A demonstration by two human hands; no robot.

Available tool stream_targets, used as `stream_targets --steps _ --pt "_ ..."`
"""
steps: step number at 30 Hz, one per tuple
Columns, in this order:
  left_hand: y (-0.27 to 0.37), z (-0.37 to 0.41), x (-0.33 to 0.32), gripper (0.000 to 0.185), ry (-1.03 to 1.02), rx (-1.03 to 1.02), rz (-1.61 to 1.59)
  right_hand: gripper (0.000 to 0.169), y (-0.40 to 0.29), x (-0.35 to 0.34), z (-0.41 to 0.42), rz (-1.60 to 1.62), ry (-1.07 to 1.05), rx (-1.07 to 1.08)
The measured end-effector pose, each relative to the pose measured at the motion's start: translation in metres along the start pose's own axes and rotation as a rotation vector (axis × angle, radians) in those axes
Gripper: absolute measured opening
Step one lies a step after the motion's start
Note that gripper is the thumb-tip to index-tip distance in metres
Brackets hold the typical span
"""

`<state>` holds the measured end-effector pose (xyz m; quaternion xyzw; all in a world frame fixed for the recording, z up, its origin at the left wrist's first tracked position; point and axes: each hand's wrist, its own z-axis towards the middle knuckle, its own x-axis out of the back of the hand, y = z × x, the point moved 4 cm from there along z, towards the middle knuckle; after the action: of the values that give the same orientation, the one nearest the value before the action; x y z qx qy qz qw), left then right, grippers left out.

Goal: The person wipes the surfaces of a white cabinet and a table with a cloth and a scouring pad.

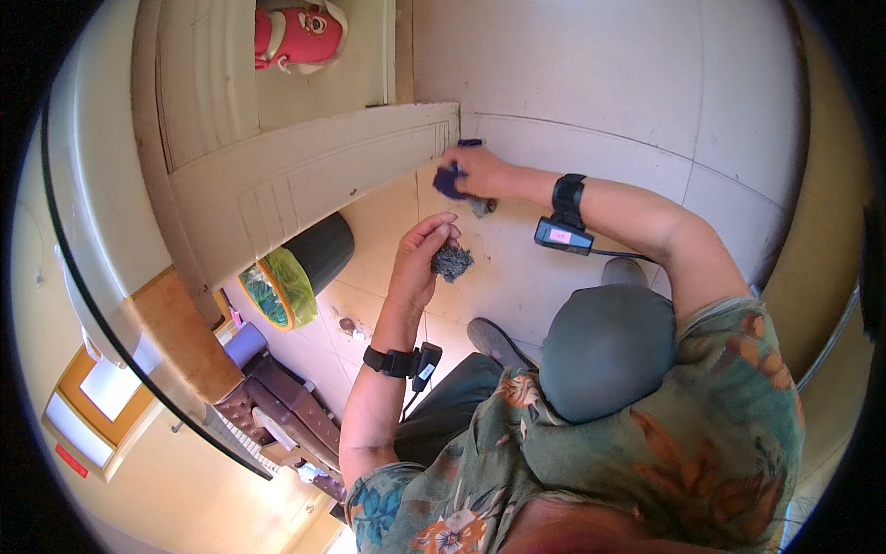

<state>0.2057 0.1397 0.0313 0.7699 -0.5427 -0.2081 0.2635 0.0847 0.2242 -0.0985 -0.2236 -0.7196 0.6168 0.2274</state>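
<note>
My left hand (420,255) is closed around a grey steel wool scouring pad (453,264), which pokes out beneath its fingers. My right hand (479,170) grips a dark blue cloth (450,181) against the free end of an opened white panelled cabinet door (332,163). Part of the cloth shows on each side of the fingers. Just below that hand is a small grey object (483,206); what it is cannot be told.
Under the door stands a black bin (320,253) with a yellow-green liner. A red item with a cartoon face (304,31) lies inside the cabinet. Scraps (349,329) litter the tiled floor (588,145). A brown tufted sofa (284,395) is farther left.
</note>
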Motion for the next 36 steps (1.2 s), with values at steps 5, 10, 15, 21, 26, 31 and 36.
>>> stream_targets --steps 5,10,15,21,26,31,36 --pt "-0.013 -0.006 0.023 0.021 0.04 -0.047 -0.008 0.035 -0.003 0.06 0.025 0.119 0.575 -0.132" --pt "-0.019 -0.003 0.019 0.021 0.008 -0.012 -0.044 0.056 0.013 0.03 0.034 0.027 0.593 -0.076" --pt "-0.02 0.005 0.007 0.021 -0.037 -0.017 -0.025 0.052 0.021 0.006 -0.003 0.136 0.321 -0.158" --pt "-0.005 0.006 0.002 0.022 -0.061 -0.015 0.012 0.053 0.001 0.041 0.006 0.136 0.407 -0.097" --pt "0.002 0.012 0.004 0.027 -0.079 -0.004 -0.042 0.059 0.016 0.011 -0.015 0.064 0.154 -0.109" --pt "-0.016 0.017 0.025 0.034 0.042 0.065 -0.234 0.05 -0.011 -0.005 -0.05 -0.121 -0.185 0.103" --pt "-0.018 0.029 0.024 0.037 0.005 0.003 -0.503 0.025 -0.049 0.027 -0.06 0.029 -0.048 -0.11"
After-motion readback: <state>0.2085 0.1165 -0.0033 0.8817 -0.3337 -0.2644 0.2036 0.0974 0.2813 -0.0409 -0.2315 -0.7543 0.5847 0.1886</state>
